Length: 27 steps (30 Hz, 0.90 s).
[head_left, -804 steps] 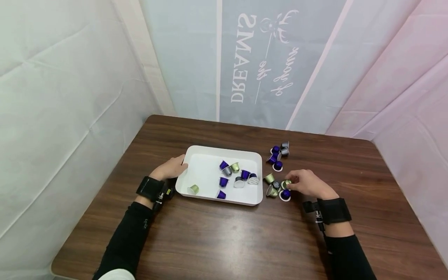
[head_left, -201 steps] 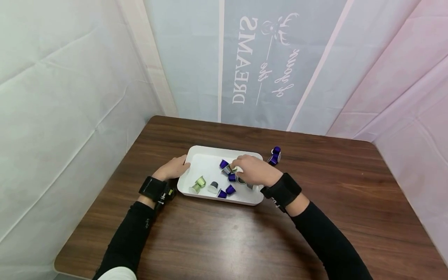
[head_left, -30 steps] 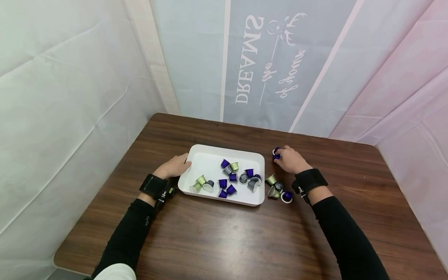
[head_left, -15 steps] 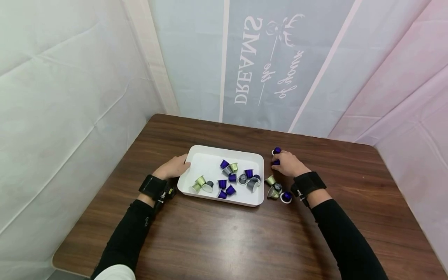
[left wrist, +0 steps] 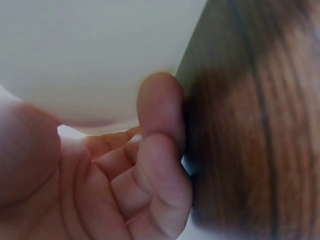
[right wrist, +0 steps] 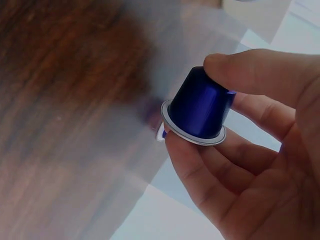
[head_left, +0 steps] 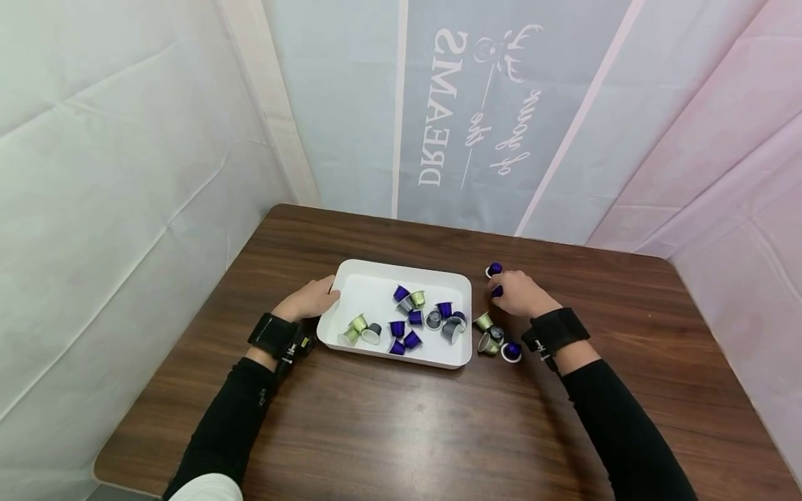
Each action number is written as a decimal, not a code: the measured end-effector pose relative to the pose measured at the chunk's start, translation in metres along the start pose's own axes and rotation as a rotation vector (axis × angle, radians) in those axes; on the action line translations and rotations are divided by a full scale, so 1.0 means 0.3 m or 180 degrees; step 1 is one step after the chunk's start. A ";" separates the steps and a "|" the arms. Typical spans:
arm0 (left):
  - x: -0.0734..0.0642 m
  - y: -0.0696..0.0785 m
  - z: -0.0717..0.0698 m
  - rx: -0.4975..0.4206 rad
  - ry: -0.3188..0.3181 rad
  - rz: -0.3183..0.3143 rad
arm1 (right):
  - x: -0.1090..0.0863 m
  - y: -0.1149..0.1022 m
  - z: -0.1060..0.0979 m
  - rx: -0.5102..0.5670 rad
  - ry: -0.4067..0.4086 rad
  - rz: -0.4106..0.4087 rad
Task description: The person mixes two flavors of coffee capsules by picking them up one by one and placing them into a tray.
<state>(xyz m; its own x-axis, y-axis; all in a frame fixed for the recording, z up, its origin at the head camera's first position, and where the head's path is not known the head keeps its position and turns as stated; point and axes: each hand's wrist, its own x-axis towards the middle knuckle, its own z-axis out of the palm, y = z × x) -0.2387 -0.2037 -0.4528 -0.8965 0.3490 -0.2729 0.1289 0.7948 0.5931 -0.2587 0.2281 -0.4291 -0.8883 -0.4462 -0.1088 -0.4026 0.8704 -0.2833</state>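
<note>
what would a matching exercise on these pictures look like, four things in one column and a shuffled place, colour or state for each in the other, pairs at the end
Column one
1. left grip
2. right grip
3. tray
4. table

Column two
A. dark brown with wood grain
B. pinching a single blue capsule
C. white, with mixed capsules inside
D. at the tray's short side

Right pairs: 1-D, 2-B, 3-C, 4-A

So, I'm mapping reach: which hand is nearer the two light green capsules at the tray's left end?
Left: the left hand grips the left rim of the white tray, near those light green coffee capsules; the right hand is past the tray's right rim, pinching a dark blue capsule.
</note>
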 end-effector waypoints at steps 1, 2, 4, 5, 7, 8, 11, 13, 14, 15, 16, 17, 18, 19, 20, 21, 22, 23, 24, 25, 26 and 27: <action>0.001 -0.001 0.001 0.0003 -0.0001 -0.0001 | -0.005 -0.003 -0.006 0.0015 0.0005 -0.0019; 0.001 -0.002 0.002 0.0007 -0.0001 -0.0001 | -0.010 -0.008 -0.012 0.0036 0.0008 -0.0022; 0.001 -0.002 0.001 -0.0001 -0.0005 -0.0021 | -0.020 -0.020 -0.026 0.0086 0.0017 -0.0046; 0.000 -0.002 0.001 -0.0003 -0.0007 -0.0021 | -0.025 -0.028 -0.033 0.0101 0.0033 -0.0057; -0.002 -0.001 -0.001 -0.0008 -0.0010 -0.0021 | -0.034 -0.044 -0.046 0.0098 0.0054 -0.0102; -0.003 0.001 -0.002 -0.0018 -0.0011 -0.0020 | -0.037 -0.054 -0.052 0.0111 0.0065 -0.0111; -0.004 0.004 -0.003 -0.0029 -0.0004 -0.0011 | -0.046 -0.086 -0.065 0.0110 0.0123 -0.0192; -0.004 0.006 -0.004 -0.0026 -0.0004 -0.0003 | -0.052 -0.108 -0.073 0.0111 0.0163 -0.0260; -0.004 0.006 -0.004 -0.0026 -0.0004 -0.0002 | -0.055 -0.120 -0.077 0.0134 0.0177 -0.0283; -0.004 0.007 -0.004 -0.0018 0.0000 0.0001 | -0.058 -0.130 -0.081 0.0136 0.0193 -0.0310; -0.004 0.007 -0.004 -0.0010 0.0002 0.0005 | -0.061 -0.140 -0.084 0.0141 0.0208 -0.0349; -0.005 0.007 -0.004 -0.0008 -0.0002 0.0009 | -0.063 -0.150 -0.086 0.0147 0.0218 -0.0374; -0.005 0.007 -0.004 -0.0005 -0.0002 0.0011 | -0.066 -0.159 -0.088 0.0163 0.0223 -0.0405; -0.005 0.008 -0.004 -0.0008 -0.0004 0.0010 | -0.068 -0.168 -0.089 0.0176 0.0230 -0.0425; -0.006 0.008 -0.005 -0.0010 -0.0006 0.0012 | -0.070 -0.177 -0.090 0.0178 0.0241 -0.0451; -0.005 0.008 -0.005 -0.0011 -0.0005 0.0014 | -0.072 -0.185 -0.091 0.0172 0.0251 -0.0483; -0.005 0.008 -0.004 -0.0010 -0.0004 0.0015 | -0.072 -0.192 -0.090 0.0167 0.0258 -0.0517; -0.005 0.008 -0.004 -0.0011 -0.0005 0.0009 | -0.074 -0.200 -0.090 0.0164 0.0261 -0.0536; -0.004 0.008 -0.004 -0.0013 -0.0005 0.0004 | -0.074 -0.209 -0.090 0.0159 0.0266 -0.0560; -0.004 0.008 -0.004 -0.0008 -0.0005 0.0002 | -0.075 -0.218 -0.090 0.0161 0.0273 -0.0576; -0.003 0.008 -0.003 -0.0007 -0.0003 0.0000 | -0.076 -0.228 -0.090 0.0151 0.0282 -0.0599; -0.002 0.009 -0.003 -0.0014 0.0000 -0.0005 | -0.076 -0.237 -0.090 0.0142 0.0286 -0.0621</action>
<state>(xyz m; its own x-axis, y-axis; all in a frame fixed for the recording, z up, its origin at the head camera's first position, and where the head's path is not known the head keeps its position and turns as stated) -0.2381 -0.2023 -0.4504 -0.8967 0.3477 -0.2739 0.1255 0.7932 0.5959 -0.2157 0.1820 -0.3808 -0.8114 -0.5833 0.0371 -0.5605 0.7584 -0.3327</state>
